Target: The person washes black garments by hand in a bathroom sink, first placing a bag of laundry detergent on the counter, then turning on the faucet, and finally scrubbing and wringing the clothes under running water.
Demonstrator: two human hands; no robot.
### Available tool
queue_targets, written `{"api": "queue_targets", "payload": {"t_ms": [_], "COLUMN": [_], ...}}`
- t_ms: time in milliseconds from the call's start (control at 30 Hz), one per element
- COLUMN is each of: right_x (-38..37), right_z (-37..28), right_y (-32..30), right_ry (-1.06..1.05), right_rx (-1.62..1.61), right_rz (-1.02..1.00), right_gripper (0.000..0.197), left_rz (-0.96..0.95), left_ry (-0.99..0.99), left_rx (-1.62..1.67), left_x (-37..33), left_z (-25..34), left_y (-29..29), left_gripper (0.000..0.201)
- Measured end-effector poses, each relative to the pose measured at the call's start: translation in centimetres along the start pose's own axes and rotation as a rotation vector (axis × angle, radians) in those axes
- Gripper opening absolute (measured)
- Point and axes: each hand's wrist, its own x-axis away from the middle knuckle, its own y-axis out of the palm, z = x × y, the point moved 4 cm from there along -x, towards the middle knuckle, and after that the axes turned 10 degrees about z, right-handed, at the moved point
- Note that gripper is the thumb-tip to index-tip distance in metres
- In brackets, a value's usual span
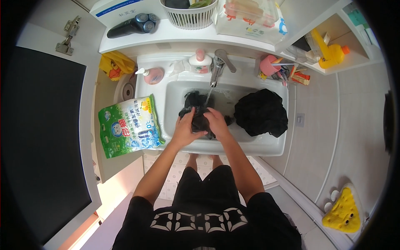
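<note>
Both my hands are down in a white sink (175, 89) under a thin stream of water from the chrome tap (218, 66). My left hand (184, 126) and my right hand (217, 121) are closed together on a wet black cloth (196, 109) bunched in the basin. A second black garment (261, 112) lies heaped on the sink's right rim, apart from my hands.
A green and blue bag of washing powder (127, 126) leans on the sink's left edge. Pump bottles (152, 75) stand behind the basin. The shelf above holds an electric shaver (134, 25) and a white basket (189, 16). A yellow slipper (344, 210) lies on the floor at right.
</note>
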Motion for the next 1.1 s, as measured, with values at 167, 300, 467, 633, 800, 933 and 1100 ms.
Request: {"api": "queue_targets", "payload": {"t_ms": [167, 300, 467, 633, 800, 933, 1100], "right_x": [-1.3, -3.8, -3.3, 2.3, 1.9, 1.2, 1.9], "right_z": [-2.6, -4.6, -3.3, -1.5, 1.3, 1.5, -0.3], "right_y": [-2.5, -5.6, -7.0, -3.5, -2.7, -4.2, -6.0], "right_ry": [0.006, -0.09, -0.338, -0.664, -0.455, -0.139, 0.069], "right_rx": [0.007, 0.252, 0.208, 0.38, 0.194, -0.088, -0.72], "right_rz": [0.021, 0.033, 0.142, 0.229, -0.032, 0.042, 0.15], "right_gripper": [0.026, 0.024, 0.044, 0.053, 0.038, 0.019, 0.016], "left_rz": [-0.43, -0.301, -0.118, 0.039, 0.077, 0.038, -0.022], "left_ry": [-0.138, -0.324, -0.81, -0.903, -0.851, -0.786, -0.526], "left_rx": [0.066, 0.618, 1.138, 1.576, 1.699, 1.253, 0.678], "left_x": [-1.9, -1.2, -0.2, 0.6, 0.0, -1.4, -2.9], "left_z": [-1.0, -1.5, -1.8, -0.8, -1.6, -1.3, -1.5], "left_y": [1.0, 1.4, 2.2, 1.1, 1.1, -0.3, -1.1], "left_gripper": [0.065, 0.041, 0.035, 0.045, 0.05, 0.038, 0.045]}}
